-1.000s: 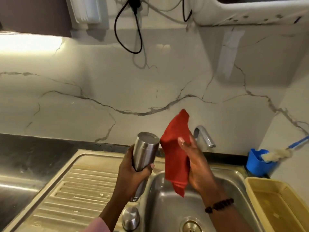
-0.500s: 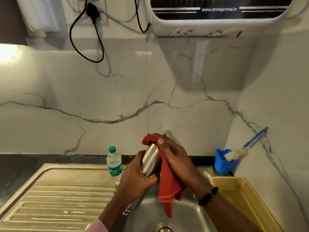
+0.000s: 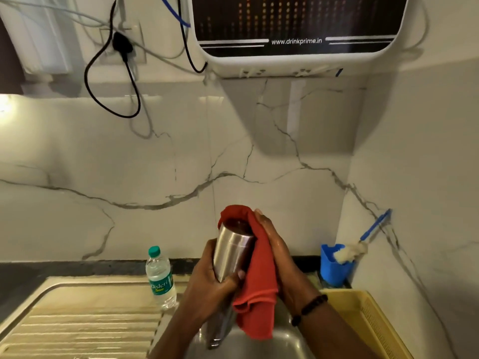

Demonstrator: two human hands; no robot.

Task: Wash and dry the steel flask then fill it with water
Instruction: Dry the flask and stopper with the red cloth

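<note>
Steel flask (image 3: pixel 233 252) held over the sink basin (image 3: pixel 280 343), tilted, one end up and away from the camera, the lower end hidden behind the left wrist. Left hand (image 3: pixel 210 283) grips the flask's middle from the left, fingers wrapped round the body, thumb tip showing on the near side. Right hand (image 3: pixel 274 257) presses a red cloth (image 3: pixel 259 275) flat against the flask's right side, fingers straight along the cloth and reaching to the top end; skin looks wet. Cloth drapes over the upper end of the flask and hangs down past the left hand toward the basin, covering the flask's right flank. A dark bead bracelet (image 3: pixel 308 309) sits on the right wrist. On the ribbed drainboard (image 3: pixel 85 325) to the left, near its back edge, a small plastic water bottle (image 3: pixel 160 278) with green cap stands upright, just beside the left forearm, not touching. At the counter's back right corner a blue holder (image 3: pixel 334 265) carries a bottle brush (image 3: pixel 363 242) whose blue handle leans on the side wall. A yellow tray (image 3: pixel 373 325) lies along the right edge beside the basin. Above, on the marble wall, a white water purifier (image 3: pixel 293 29), black cable (image 3: pixel 114 81) and plug (image 3: pixel 123 45). Tap not visible, hidden behind hands and cloth.
</note>
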